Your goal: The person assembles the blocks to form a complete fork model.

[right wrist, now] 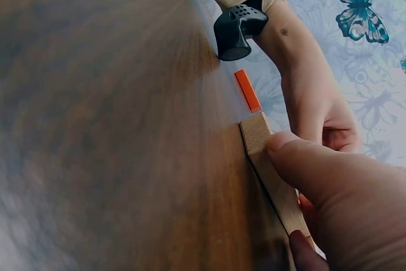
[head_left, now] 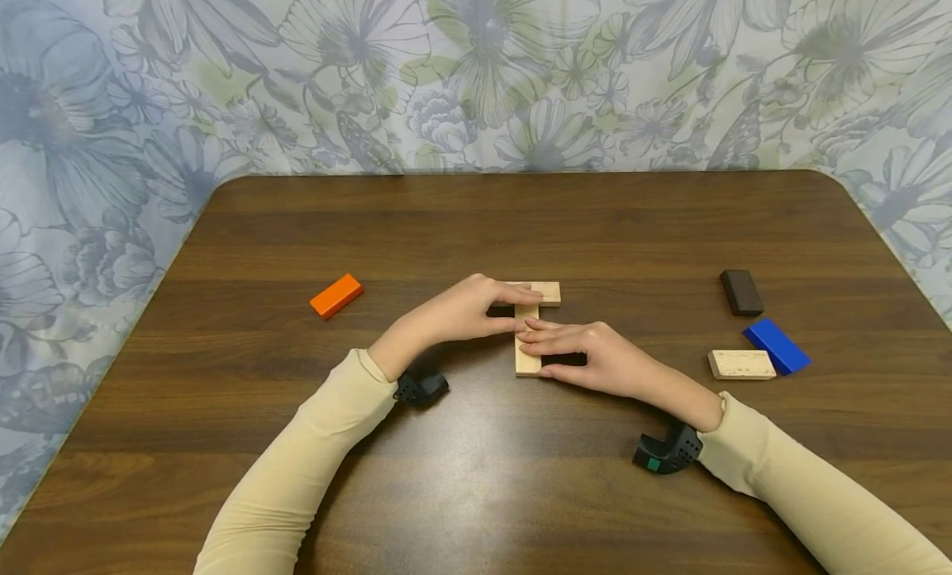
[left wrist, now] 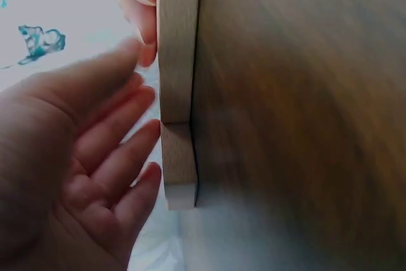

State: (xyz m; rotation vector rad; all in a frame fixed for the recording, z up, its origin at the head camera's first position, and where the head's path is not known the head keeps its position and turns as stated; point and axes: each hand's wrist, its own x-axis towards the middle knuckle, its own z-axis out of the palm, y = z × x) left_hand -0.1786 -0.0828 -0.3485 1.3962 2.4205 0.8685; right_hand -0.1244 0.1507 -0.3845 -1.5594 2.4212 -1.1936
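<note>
Closest to me on the feed are the two cream sleeves (head_left: 312, 447) with their black wrist cameras (head_left: 669, 451). Beyond them, the right hand (head_left: 606, 360) pinches the pale stem (head_left: 528, 365), thumb at its near right corner and fingers laid over its top. Whether that stem is one block or two, I cannot tell under the fingers. A little farther in, the left hand (head_left: 461, 311) spreads loosely, fingertips on the pale crossbar (head_left: 551, 292) and thumb by the stem. The crossbar lies across the stem's far end, so I count a flat T on the table (head_left: 476, 228) as formed, its alignment perhaps being trued. Four blocks remain outside it, which I judge unused: at right, a loose pale block (head_left: 742, 364), a blue block (head_left: 777, 346) angled just beside its end, and a dark block (head_left: 741, 292) behind; well apart at left, an orange block (head_left: 337, 297). I see no container holding any of these. Farthest off, a floral cloth (head_left: 483, 79) backs the table.
</note>
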